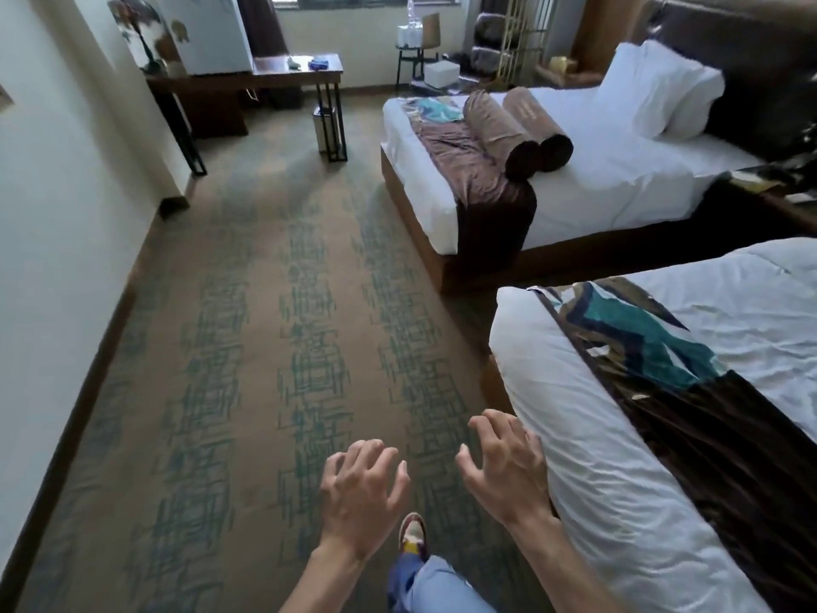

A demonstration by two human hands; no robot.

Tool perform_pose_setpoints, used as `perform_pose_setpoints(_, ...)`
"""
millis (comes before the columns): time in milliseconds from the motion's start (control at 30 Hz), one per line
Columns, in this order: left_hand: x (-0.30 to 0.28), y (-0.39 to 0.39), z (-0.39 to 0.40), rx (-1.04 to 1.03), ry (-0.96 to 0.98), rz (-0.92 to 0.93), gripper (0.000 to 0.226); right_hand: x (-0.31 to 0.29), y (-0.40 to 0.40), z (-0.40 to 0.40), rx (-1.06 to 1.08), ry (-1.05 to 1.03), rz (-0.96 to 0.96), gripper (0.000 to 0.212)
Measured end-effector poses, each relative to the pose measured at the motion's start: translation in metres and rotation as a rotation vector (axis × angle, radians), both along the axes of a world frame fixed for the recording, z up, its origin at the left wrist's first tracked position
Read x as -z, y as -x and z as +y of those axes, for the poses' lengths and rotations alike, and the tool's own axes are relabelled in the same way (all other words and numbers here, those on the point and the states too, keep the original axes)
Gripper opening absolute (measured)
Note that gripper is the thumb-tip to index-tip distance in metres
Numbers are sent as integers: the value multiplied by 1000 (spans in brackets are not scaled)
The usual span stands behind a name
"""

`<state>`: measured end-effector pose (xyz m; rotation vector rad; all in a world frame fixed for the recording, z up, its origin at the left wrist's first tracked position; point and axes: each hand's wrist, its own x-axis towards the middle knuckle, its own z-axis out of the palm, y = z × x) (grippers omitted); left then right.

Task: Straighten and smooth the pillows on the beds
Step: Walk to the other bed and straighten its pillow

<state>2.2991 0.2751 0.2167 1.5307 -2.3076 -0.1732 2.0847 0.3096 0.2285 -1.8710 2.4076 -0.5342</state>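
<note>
Two white beds stand along the right. On the far bed (619, 179) white pillows (654, 90) lean against a dark headboard, and two brown bolster cushions (517, 126) lie across a brown runner. The near bed (619, 471) shows a wrinkled white cover and a dark runner with a teal pattern (654, 342); its pillows are out of view. My left hand (360, 493) and my right hand (504, 471) hang over the carpet by the near bed's foot corner, fingers spread, holding nothing.
Patterned brown and green carpet (265, 347) runs ahead between the left wall and the beds. A dark desk (247, 77) with a small bin (327, 126) stands at the far wall under the window. A dark nightstand (769, 188) sits between the beds.
</note>
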Motion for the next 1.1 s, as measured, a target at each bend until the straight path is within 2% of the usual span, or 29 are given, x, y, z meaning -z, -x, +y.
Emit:
perform_pose_setpoints(267, 12, 34, -214, 77, 13, 2, 17, 19, 28, -195, 80, -23, 3, 34)
perform_pose_setpoints(600, -9, 112, -445, 247, 46, -21, 18, -2, 85, -390, 214, -21, -22, 40)
perform_pose_setpoints(900, 7, 238, -649, 446, 24, -21, 19, 8, 186, -550, 428, -59, 0, 36)
perform_pose_setpoints(1100, -5, 337, -785, 602, -27, -7, 17, -4, 258, -663, 607, -82, -13, 34)
